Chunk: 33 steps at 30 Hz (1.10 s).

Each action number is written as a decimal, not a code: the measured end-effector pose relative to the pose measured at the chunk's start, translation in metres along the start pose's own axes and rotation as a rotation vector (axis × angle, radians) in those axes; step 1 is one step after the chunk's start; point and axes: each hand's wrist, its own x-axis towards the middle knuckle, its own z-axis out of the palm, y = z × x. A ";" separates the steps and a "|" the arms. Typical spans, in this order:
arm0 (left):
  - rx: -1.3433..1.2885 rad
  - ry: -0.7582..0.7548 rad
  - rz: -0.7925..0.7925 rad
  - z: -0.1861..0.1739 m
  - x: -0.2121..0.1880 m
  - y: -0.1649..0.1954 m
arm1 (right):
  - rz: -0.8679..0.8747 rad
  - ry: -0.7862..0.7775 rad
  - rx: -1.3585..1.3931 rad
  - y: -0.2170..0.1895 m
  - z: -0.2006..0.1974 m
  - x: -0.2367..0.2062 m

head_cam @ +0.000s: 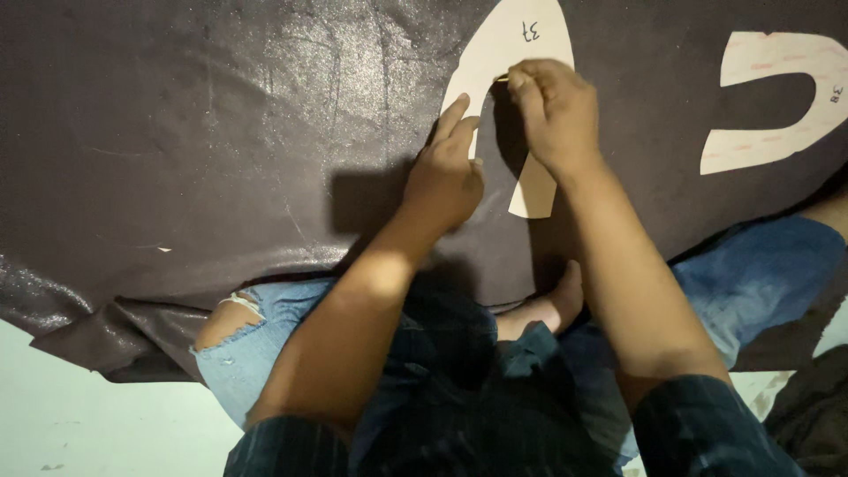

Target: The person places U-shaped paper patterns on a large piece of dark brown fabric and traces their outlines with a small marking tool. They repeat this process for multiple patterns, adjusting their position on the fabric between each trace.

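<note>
While both hands work on the sheet, layout as follows, all placed against the dark sheet:
Dark sheet (221, 132): large, shiny, dark brown, leather-like; spread flat on the pale floor (53, 415), near edge rumpled over the person's knees.
Legs: blue ripped jeans (256, 344) at the sheet's near edge; bare foot (552, 305) just at that edge.
Second template (777, 97): cream, horseshoe-shaped, lying on the sheet's far right, well apart from the hands.
Arch template (517, 40): cream card, arch-shaped, flat on the sheet at top centre, under both hands.
Right hand (552, 110): over the template's inner edge; thumb and forefinger pinched on a thin pale stick, type unclear, tip touching the template.
Left hand (446, 172): flat on the template's left leg; fingers close together, pressing down.
</note>
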 end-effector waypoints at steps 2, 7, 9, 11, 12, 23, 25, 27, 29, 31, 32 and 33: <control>-0.031 -0.026 -0.029 0.001 0.000 -0.002 | -0.002 -0.051 -0.051 -0.002 -0.001 -0.014; -0.065 -0.029 -0.014 0.003 -0.001 -0.011 | 0.009 -0.066 -0.069 -0.005 0.004 -0.029; -0.087 -0.053 -0.001 0.004 0.001 -0.015 | -0.024 -0.004 -0.061 -0.004 0.005 -0.022; -0.083 -0.062 -0.039 0.004 0.003 -0.018 | -0.028 0.008 -0.084 -0.004 0.006 -0.019; -0.084 -0.068 -0.059 0.005 0.003 -0.018 | -0.010 -0.011 -0.115 -0.006 0.006 -0.023; -0.135 -0.080 -0.065 0.005 0.002 -0.023 | -0.035 -0.018 -0.081 -0.015 0.008 -0.046; -0.129 -0.063 -0.051 0.006 0.002 -0.023 | 0.014 0.011 -0.040 -0.013 0.009 -0.038; -0.128 -0.041 -0.032 0.006 0.003 -0.024 | -0.019 -0.016 -0.099 -0.017 0.007 -0.047; -0.151 -0.035 -0.014 0.006 0.003 -0.026 | -0.059 -0.058 -0.128 -0.025 0.004 -0.069; -0.162 -0.060 -0.034 0.006 0.003 -0.028 | -0.108 -0.114 -0.124 -0.035 0.003 -0.096; -0.161 -0.091 -0.062 0.006 0.003 -0.030 | -0.057 -0.128 -0.101 -0.038 0.004 -0.106; -0.160 -0.121 -0.089 0.006 0.004 -0.031 | -0.007 -0.141 -0.078 -0.041 0.005 -0.113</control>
